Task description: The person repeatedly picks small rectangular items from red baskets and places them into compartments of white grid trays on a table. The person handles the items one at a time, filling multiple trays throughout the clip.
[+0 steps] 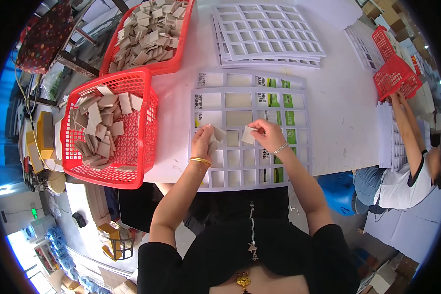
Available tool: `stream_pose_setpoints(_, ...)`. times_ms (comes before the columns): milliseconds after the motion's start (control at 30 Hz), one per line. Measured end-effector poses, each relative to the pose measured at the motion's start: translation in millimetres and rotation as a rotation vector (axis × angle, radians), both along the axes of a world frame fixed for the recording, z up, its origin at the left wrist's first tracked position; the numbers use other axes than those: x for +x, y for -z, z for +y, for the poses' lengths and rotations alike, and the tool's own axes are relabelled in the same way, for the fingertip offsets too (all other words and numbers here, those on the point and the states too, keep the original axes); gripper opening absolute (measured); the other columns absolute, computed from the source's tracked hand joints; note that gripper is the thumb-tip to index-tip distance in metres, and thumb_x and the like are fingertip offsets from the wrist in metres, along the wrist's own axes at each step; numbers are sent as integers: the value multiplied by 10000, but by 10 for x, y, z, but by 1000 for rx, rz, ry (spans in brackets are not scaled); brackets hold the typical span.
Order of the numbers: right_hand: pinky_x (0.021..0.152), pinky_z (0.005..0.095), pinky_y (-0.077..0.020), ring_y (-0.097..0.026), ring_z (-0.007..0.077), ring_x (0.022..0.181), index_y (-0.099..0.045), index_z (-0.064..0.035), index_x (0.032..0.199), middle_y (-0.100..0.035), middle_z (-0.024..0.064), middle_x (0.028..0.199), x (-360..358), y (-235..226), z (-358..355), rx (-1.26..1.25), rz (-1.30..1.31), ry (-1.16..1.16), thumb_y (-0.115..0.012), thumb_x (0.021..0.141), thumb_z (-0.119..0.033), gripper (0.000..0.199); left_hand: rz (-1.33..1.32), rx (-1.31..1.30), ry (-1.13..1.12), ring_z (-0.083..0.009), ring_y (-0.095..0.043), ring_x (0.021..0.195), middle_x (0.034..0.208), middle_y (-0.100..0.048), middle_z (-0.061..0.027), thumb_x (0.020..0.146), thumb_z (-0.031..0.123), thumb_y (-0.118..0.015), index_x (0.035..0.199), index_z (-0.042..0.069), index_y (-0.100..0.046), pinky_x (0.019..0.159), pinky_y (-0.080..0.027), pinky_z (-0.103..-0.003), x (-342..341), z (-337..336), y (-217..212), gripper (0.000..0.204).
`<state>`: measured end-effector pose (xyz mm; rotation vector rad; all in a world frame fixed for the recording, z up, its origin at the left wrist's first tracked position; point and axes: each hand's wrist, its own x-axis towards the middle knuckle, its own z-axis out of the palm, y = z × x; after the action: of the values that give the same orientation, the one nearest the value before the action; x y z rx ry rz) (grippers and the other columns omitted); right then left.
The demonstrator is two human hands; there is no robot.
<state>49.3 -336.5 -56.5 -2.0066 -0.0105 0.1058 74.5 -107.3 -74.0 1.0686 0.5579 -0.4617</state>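
My left hand (200, 143) is closed on several small greyish-white board pieces (219, 134), held loosely stacked. In my right hand (269, 137), a single small square board piece (248, 135) is pinched between thumb and fingers. Both hands hover over a white grid frame (220, 92) lying flat at the table's near edge. Its rectangular openings vary in size, and some show green printed strips (290, 118). Beige-grey fills a few middle openings, such as the one holding a larger panel (238, 118). Another similar frame (245, 74) lies under it, offset to the far side.
Left of the frame stands a red plastic basket (148, 127) of loose board pieces; behind it is a fuller red basket (184, 41). Stacked white grid frames (274, 32) lie at the back. At right, a co-worker's arms (412, 120) reach to another red basket (396, 78).
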Motion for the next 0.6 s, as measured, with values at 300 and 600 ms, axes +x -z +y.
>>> stream_pose_setpoints(300,617,320,-474,-573,215,673,-638,-64,912,-562,91,852,-34,320,-49,-137,-138,-47,-619,772,-13,150,-536,648,517,-134,-620,672,796,-658,-49,781,213,-670,901,67,-686,592,-486,-276,-174,-62,-171,190)
stream_pose_setpoints(600,649,371,-489,-589,285,748,-604,-65,855,-570,83,875,-121,281,30,-229,-218,-117,-629,733,1,141,-819,1062,776,-259,-632,823,905,-618,-70,729,203,-703,914,96,-643,704,-511,-356,-369,-184,-127,222)
